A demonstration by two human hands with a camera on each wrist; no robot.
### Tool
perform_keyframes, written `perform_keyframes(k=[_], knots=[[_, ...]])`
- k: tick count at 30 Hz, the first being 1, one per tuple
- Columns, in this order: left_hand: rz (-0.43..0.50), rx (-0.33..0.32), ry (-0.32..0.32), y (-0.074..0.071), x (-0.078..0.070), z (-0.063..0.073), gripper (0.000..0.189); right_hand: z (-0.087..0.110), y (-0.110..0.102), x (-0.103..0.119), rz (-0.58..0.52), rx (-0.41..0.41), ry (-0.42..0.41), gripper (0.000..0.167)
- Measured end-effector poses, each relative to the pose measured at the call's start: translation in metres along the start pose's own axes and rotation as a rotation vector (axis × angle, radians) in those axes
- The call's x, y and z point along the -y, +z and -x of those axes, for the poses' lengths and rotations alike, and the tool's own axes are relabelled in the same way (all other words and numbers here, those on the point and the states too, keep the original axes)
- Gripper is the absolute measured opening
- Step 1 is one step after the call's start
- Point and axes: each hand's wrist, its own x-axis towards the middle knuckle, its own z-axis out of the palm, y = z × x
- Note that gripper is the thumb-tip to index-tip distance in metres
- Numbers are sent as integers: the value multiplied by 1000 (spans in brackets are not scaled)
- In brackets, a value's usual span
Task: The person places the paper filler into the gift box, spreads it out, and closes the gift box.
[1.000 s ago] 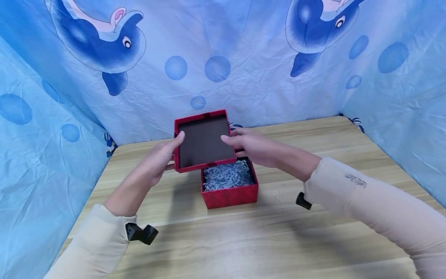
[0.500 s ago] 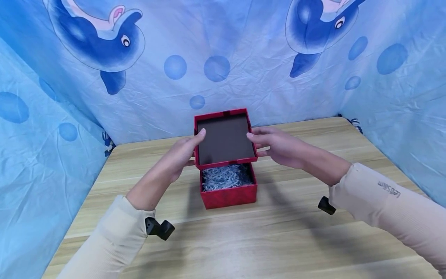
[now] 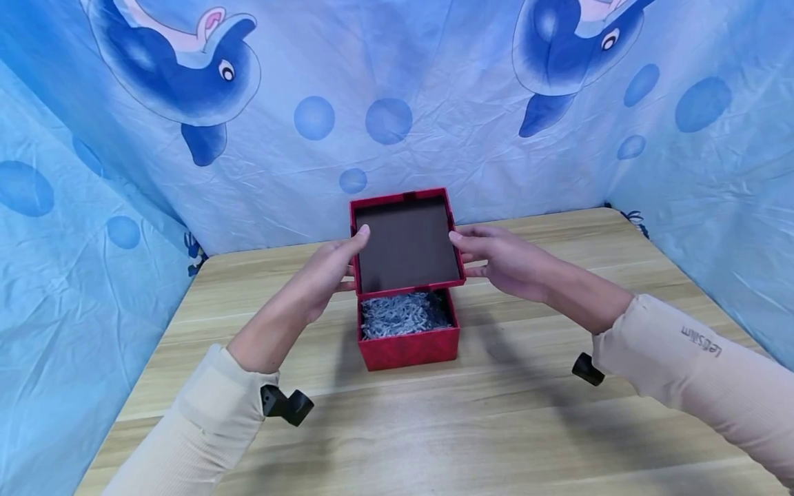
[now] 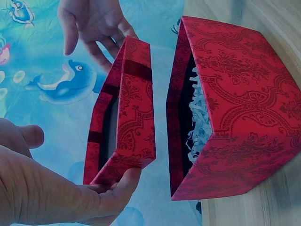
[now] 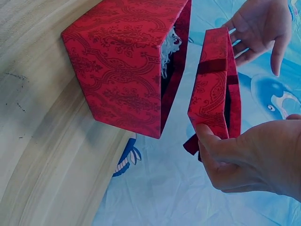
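Note:
A red box lid (image 3: 406, 241) is held up tilted, its dark inside facing me, over the back of a red patterned box (image 3: 409, 349). My left hand (image 3: 319, 275) grips the lid's left side, thumb at the rim and fingers behind. On the opposite side my right hand (image 3: 511, 262) holds it the same way. Pale blue shredded paper (image 3: 403, 315) fills the box, which stands on the table. A dark red ribbon (image 4: 137, 69) crosses the lid's edge in the left wrist view, and both wrist views show a gap between lid and box.
The wooden table (image 3: 422, 427) reaches back to a blue dolphin-print cloth (image 3: 446, 158), which also hangs on both sides. Small black cameras (image 3: 287, 405) are strapped to the wrists.
Both hands have carried the lid to the right, from left of the box to above its back part. Over the last half second it has shifted only slightly. The box has stayed put.

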Motion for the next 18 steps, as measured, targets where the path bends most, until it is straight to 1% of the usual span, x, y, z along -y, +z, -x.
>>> perform_keyframes(k=[5,10,13,18], knots=[[8,-32,3,0,0,1,78,-2,0,-1,-30,-34,-36,52],[26,-45,1,0,0,1,77,-4,1,-3,-61,-57,-55,43],[49,-47,16,1,0,1,75,-5,1,-4,-78,-70,-68,36],[98,-45,63,0,1,1,70,-5,-1,-3,-101,-89,-95,29]])
